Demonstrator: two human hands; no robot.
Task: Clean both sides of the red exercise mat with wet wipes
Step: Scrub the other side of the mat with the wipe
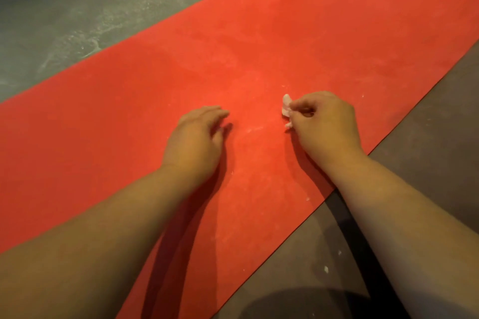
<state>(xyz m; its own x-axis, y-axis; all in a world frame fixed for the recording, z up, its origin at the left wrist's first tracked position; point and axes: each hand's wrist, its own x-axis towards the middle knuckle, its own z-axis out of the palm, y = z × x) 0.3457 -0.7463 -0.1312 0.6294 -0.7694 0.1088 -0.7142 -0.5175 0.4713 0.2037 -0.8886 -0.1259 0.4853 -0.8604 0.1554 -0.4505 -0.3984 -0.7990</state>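
1. A red exercise mat (285,33) is laid flat on the floor (64,8). It fills most of the view. Its long axis runs diagonally, from the lower left near the person up to the upper right. Both long edges are seen. Both ends are cut off by the frame.
2. The left hand (197,137) is held low over the middle of the mat, palm down. Its fingers are loosely extended and pointed toward the upper right, and nothing is held in it. Whether the palm touches the mat cannot be told.
3. The right hand (326,124) is placed to the right of the left hand, apart from it and nearer the mat's right long edge. Its fingers are curled, and a small crumpled white wet wipe (286,105) is pinched between the thumb and fingertips. The wipe sticks out on the side facing the left hand, close to the mat's surface.
4. Faint white specks (250,130) are scattered on the mat between the two hands, and pale dusty patches are seen further up its length.
5. Two bare forearms (103,228) reach in from the bottom edge. The right one crosses the mat's right long edge.
6. A dark band (344,215) lies on the floor alongside the right forearm. What it is cannot be told.
7. A few small white scraps (326,269) lie on the floor at the lower right, off the mat.
8. The floor is grey and hard-looking. Whitish smears (103,26) are seen on it at the upper left, beside the mat's left long edge. The light is dim and warm.
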